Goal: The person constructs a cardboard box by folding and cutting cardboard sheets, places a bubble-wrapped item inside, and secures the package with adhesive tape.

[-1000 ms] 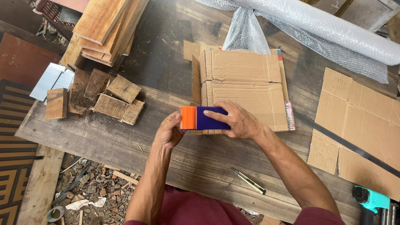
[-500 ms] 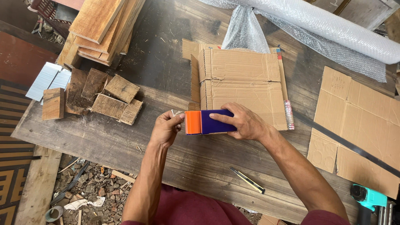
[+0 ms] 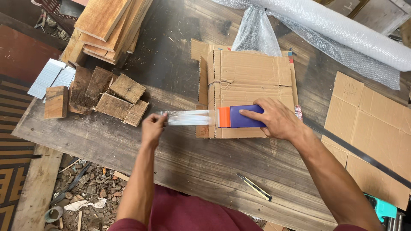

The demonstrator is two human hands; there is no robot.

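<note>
Near the workbench's front edge, clear tape stretched between two hands.
Right hand clamps the blue-and-orange tape dispenser on the cardboard box; left hand pinches the tape's free end beside wood blocks.

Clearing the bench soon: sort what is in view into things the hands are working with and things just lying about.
In use:
- right hand on the blue and orange tape dispenser
- left hand pinching the clear tape strip
- cardboard box under the dispenser

Lying about:
- wood blocks
- stacked planks
- bubble wrap roll
- flat cardboard sheet
- utility knife
</note>
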